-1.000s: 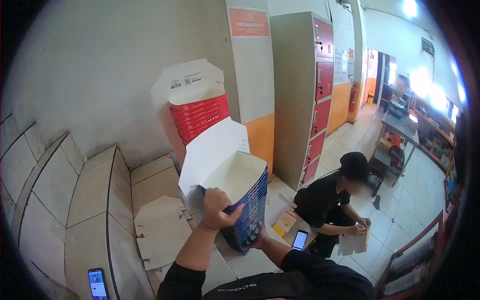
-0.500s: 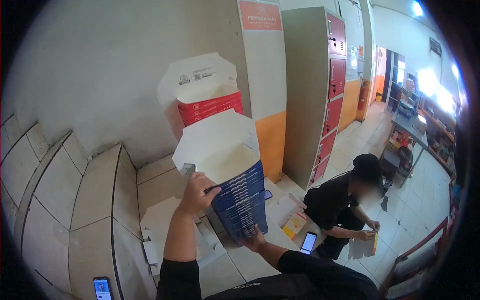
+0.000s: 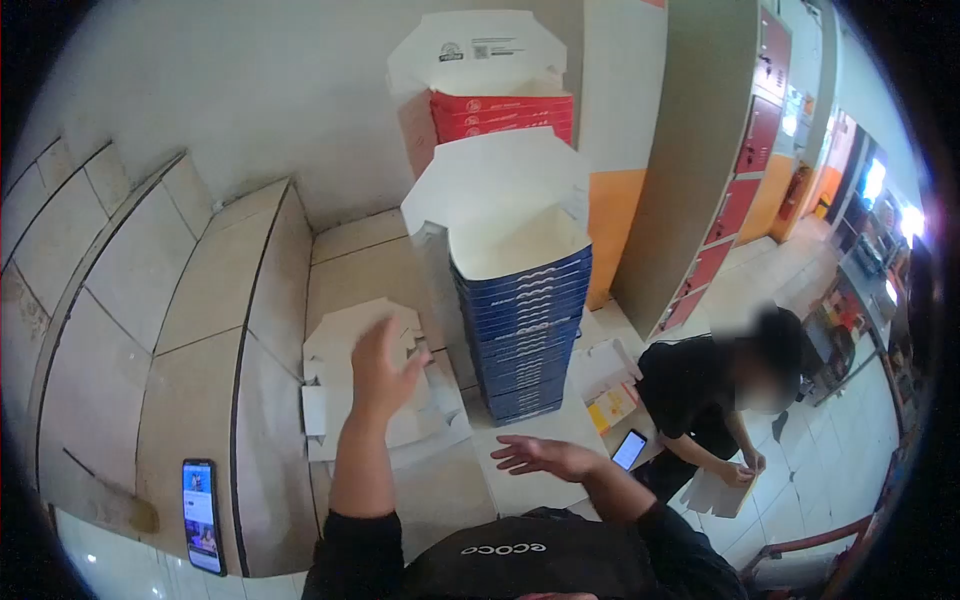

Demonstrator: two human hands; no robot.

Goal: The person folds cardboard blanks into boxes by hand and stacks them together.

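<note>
A tall stack of nested blue boxes (image 3: 525, 335) stands upright on the tiled ledge, its top box open with a white lid raised at the back. My left hand (image 3: 385, 370) is in the air left of the stack, fingers apart and slightly blurred, above flat white cardboard pieces (image 3: 335, 335). In front of the stack's base, my right hand (image 3: 545, 457) hovers with its fingers spread, holding nothing. Neither hand touches the boxes. Behind the blue stack rises a stack of red boxes (image 3: 500, 115) with an open white lid.
A co-worker (image 3: 700, 390) in black sits low at the right, holding a white cardboard piece (image 3: 715, 494). One phone (image 3: 629, 450) lies near the co-worker, another phone (image 3: 203, 515) on the left ledge. Yellow-and-white cardboard (image 3: 611, 406) lies right of the blue stack. Lockers (image 3: 735, 210) stand behind.
Both hands have let go of the blue boxes and moved away from them. The blue stack, tilted in the earlier frames, now stands upright. The view has shifted.
</note>
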